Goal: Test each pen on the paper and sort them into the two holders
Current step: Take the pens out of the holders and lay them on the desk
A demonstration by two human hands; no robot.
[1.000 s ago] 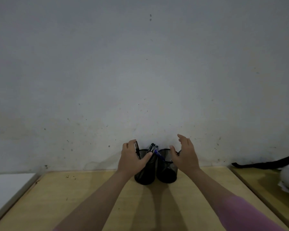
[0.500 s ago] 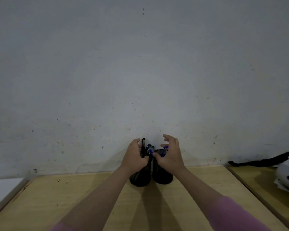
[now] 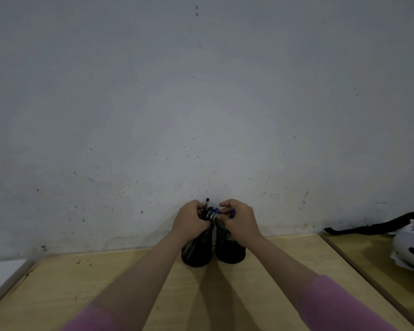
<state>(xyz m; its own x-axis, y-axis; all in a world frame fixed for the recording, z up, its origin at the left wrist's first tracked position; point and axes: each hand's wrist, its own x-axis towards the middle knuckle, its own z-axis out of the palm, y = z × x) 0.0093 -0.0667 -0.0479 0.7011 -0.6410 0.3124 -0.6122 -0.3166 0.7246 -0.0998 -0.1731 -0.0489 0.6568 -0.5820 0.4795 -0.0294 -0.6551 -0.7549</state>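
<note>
Both hands (image 3: 215, 220) grip pens (image 3: 212, 212) above two holders (image 3: 213, 249).

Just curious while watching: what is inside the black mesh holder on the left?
Several pens stick out of the left holder, some dark, some blue-tipped. The left hand grips them at the rim and covers the opening, so their number and lower ends cannot be seen.
</note>
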